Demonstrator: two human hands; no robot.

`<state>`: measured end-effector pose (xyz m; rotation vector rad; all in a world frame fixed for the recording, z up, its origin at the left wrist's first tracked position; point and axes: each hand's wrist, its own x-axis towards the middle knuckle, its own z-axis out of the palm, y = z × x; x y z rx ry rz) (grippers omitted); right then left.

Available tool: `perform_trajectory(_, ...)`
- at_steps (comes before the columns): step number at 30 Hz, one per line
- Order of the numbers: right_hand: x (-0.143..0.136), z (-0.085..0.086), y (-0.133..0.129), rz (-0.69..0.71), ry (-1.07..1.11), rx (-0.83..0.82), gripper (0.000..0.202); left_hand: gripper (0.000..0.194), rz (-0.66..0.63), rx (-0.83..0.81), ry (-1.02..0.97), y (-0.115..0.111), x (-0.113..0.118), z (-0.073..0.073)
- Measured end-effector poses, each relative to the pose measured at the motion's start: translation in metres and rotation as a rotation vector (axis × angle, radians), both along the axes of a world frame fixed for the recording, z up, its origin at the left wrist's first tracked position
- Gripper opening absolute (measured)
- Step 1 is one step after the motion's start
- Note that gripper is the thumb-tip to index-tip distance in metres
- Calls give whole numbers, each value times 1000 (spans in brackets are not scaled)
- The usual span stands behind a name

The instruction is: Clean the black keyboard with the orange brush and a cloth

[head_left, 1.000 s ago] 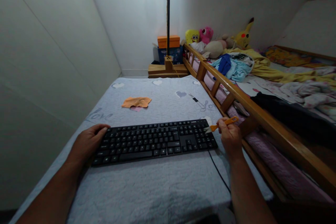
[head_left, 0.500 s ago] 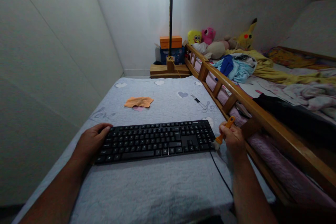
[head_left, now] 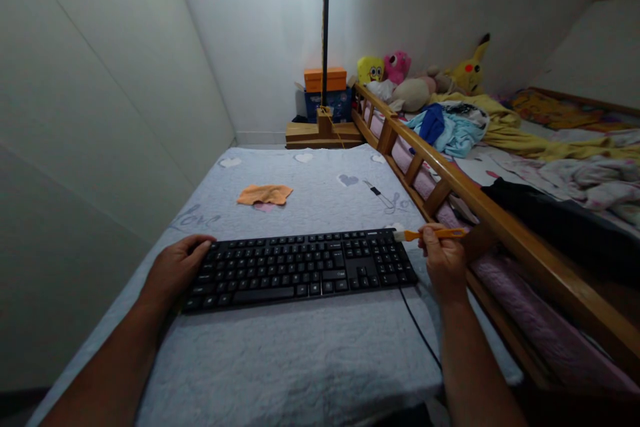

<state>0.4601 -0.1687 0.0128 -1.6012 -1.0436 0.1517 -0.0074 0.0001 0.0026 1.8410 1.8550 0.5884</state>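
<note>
A black keyboard (head_left: 300,270) lies on the pale blue patterned cloth, its cable running toward the lower right. My left hand (head_left: 175,267) grips the keyboard's left end, thumb along the top corner. In my right hand (head_left: 443,257) is a small brush (head_left: 413,235) with an orange handle, held nearly level. Its pale bristles are at the keyboard's upper right corner; whether they touch the keys is hard to tell.
Beyond the keyboard lie an orange cloth (head_left: 265,195) and a thin tool with a black band (head_left: 375,191). A wooden bed rail (head_left: 445,170) runs along the right. A black pole (head_left: 325,33) on a wooden base stands at the back.
The brush has gone from the keyboard's lower right corner up to its upper right corner and turned from steep to nearly level. My left hand has stayed in place.
</note>
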Motion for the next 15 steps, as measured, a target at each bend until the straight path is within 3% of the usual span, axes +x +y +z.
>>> perform_trajectory(15, 0, 3, -4, 66, -64, -73, 32, 44, 20, 4, 15, 3, -3, -5)
